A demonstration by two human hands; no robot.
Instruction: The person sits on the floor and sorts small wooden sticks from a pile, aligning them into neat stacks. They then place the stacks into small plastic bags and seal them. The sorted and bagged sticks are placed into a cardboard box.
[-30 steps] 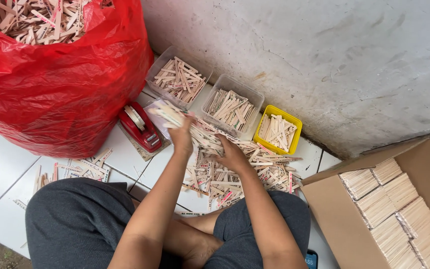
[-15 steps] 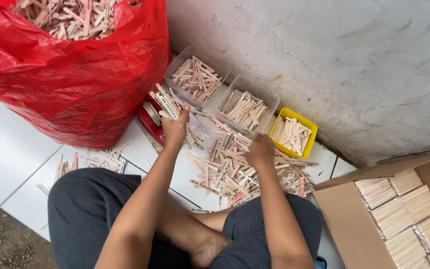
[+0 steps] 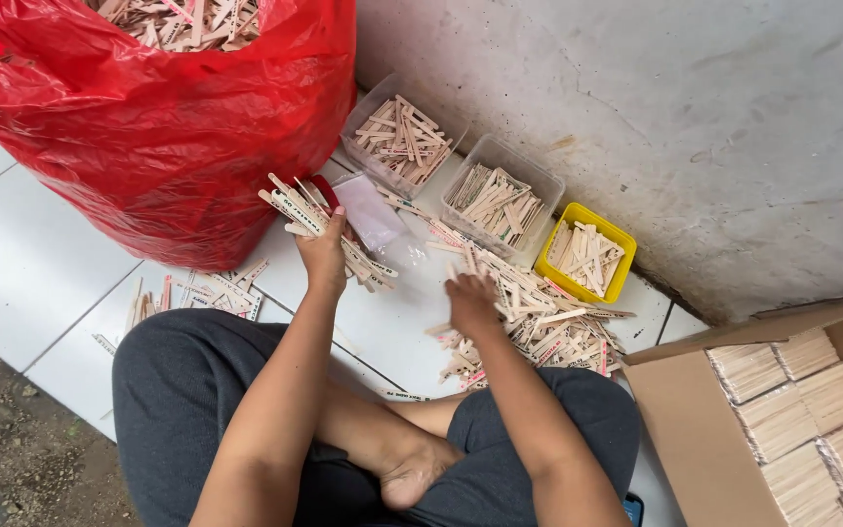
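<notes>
1. Head view, nearest: the person sits cross-legged in dark trousers (image 3: 187, 390) on white floor tiles (image 3: 41, 263), one bare foot (image 3: 417, 473) tucked between the knees.
2. The right hand (image 3: 470, 304) rests palm down on a loose heap of flat wooden sticks (image 3: 539, 317); whether its fingers pinch any stick cannot be told.
3. The left hand (image 3: 324, 256) is closed around a fanned bundle of sticks (image 3: 319, 226), held above the tiles.
4. To the right stands an open cardboard box (image 3: 695, 439) with stacked sticks.
5. Farther off, two clear tubs (image 3: 529, 176) and a yellow tub (image 3: 617, 239) hold sticks along the grey wall (image 3: 656, 107).
6. A red plastic sack (image 3: 158, 127) of sticks stands far left.
</notes>
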